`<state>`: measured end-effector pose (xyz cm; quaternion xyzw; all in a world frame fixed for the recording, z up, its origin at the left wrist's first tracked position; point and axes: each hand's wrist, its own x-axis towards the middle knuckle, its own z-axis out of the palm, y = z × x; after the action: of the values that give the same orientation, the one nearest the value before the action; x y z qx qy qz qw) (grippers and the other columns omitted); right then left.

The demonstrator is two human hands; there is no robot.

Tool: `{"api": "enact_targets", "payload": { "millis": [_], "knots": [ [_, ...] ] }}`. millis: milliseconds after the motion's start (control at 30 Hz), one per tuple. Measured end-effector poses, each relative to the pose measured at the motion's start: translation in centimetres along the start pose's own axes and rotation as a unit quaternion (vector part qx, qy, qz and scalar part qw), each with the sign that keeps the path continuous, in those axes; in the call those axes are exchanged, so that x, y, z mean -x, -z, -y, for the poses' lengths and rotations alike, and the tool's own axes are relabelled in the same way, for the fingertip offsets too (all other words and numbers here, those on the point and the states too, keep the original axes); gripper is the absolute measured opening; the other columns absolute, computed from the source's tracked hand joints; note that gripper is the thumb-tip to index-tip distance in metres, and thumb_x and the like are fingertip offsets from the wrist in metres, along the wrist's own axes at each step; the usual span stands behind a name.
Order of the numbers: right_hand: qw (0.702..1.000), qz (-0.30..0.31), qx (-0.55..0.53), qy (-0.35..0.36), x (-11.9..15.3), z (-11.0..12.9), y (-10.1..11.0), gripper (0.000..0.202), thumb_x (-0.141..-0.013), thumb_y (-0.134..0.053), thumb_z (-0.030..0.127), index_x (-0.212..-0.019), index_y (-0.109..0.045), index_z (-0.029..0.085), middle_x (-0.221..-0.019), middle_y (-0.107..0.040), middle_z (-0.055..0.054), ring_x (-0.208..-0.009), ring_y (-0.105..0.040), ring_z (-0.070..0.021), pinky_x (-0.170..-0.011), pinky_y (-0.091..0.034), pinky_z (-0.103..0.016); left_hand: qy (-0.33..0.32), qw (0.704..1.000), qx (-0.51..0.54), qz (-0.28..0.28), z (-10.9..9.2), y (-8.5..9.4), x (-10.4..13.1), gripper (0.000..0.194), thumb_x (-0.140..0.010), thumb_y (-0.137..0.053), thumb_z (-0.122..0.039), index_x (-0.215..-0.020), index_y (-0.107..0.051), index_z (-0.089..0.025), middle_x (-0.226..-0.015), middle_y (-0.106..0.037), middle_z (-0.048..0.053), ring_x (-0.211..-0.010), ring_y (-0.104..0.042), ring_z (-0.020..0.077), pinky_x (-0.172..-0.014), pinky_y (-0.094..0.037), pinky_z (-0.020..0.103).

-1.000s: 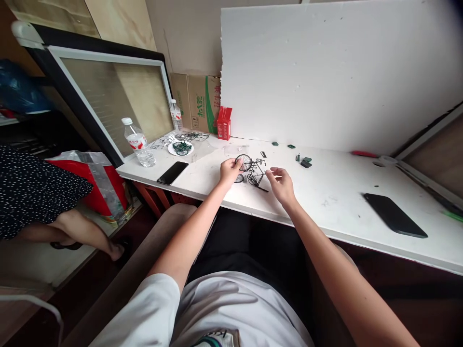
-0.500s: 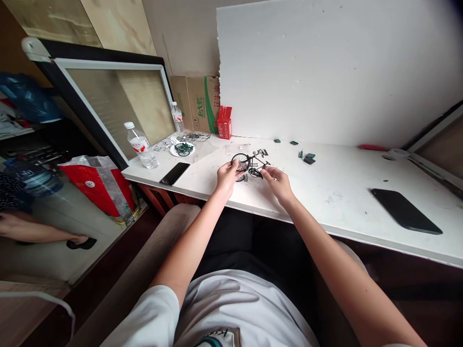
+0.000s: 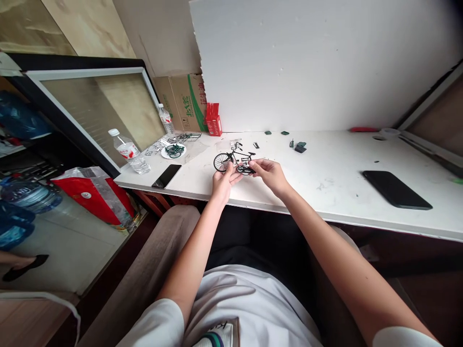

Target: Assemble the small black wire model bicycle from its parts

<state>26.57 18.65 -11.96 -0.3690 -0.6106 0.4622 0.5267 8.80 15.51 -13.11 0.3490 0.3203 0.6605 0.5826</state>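
Note:
A small black model bicycle is held just above the front part of the white table, its spoked front wheel to the left and its handlebar up. My left hand grips it from below, thumb by the front wheel. With fingers pinched, my right hand holds its rear end near the chain guard; the fingertips cover part of that area. Behind the bicycle lies a small dark piece. Further left, a white plate bears green bicycle parts.
A dark phone and a water bottle stand left on the table. Small dark green pieces lie to the right, with a black flat case beyond. At the back are a red box and a cardboard box.
The bicycle has been turned more upright and side-on, and both hands have come closer together. The camera view has shifted to the right. A person's foot at the far left has moved towards the edge.

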Motion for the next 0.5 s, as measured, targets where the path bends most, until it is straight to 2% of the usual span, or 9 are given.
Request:
{"api": "enact_targets", "payload": {
  "millis": [100,200,333,433,500],
  "knots": [
    [1.000,0.001,0.000,0.001,0.2,0.4,-0.1,0.055,-0.081,-0.083,0.071,-0.102,-0.084,0.021,-0.110,-0.082,-0.008,-0.092,-0.074,-0.0217,-0.083,-0.064,-0.034,0.001,1.000,-0.004,0.006,0.4,0.3,0.1,0.054,-0.082,-0.091,-0.047,-0.122,-0.075,-0.015,-0.133,-0.077,0.018,-0.120,-0.077,0.0308,-0.111,-0.058,0.044],
    [1.000,0.009,0.012,0.004,0.3,0.2,-0.3,0.055,-0.081,-0.082,0.074,-0.102,-0.085,0.022,-0.108,-0.082,-0.007,-0.095,-0.074,-0.0241,-0.085,-0.065,-0.037,0.011,1.000,-0.004,-0.011,0.8,0.7,0.2,0.048,-0.079,-0.095,-0.036,-0.119,-0.077,-0.016,-0.134,-0.077,0.014,-0.121,-0.077,0.0298,-0.108,-0.060,0.042],
    [1.000,0.007,0.024,0.009,0.4,-0.4,-0.6,0.061,-0.085,-0.073,0.080,-0.101,-0.083,0.022,-0.108,-0.081,-0.008,-0.096,-0.074,-0.0259,-0.088,-0.065,-0.041,0.010,0.999,0.023,-0.033,1.3,1.2,0.4,0.035,-0.082,-0.092,-0.027,-0.112,-0.078,-0.016,-0.135,-0.077,0.012,-0.127,-0.074,0.0298,-0.110,-0.060,0.043],
    [0.999,-0.033,0.000,-0.006,0.5,-0.7,-0.9,0.064,-0.092,-0.062,0.081,-0.105,-0.080,0.021,-0.104,-0.079,-0.009,-0.085,-0.073,-0.0214,-0.076,-0.062,-0.036,-0.016,0.997,0.045,-0.061,1.4,1.3,0.5,0.027,-0.084,-0.089,-0.022,-0.108,-0.078,-0.015,-0.132,-0.078,0.011,-0.133,-0.071,0.0300,-0.114,-0.058,0.044],
    [0.999,-0.043,-0.013,-0.025,0.8,-0.7,-1.2,0.059,-0.091,-0.065,0.077,-0.102,-0.077,0.021,-0.094,-0.077,-0.008,-0.075,-0.069,-0.0181,-0.065,-0.057,-0.031,-0.040,0.994,0.054,-0.084,1.4,1.5,0.5,0.024,-0.086,-0.088,-0.021,-0.106,-0.078,-0.015,-0.131,-0.078,0.011,-0.137,-0.069,0.0300,-0.117,-0.057,0.046]
  ]
}}
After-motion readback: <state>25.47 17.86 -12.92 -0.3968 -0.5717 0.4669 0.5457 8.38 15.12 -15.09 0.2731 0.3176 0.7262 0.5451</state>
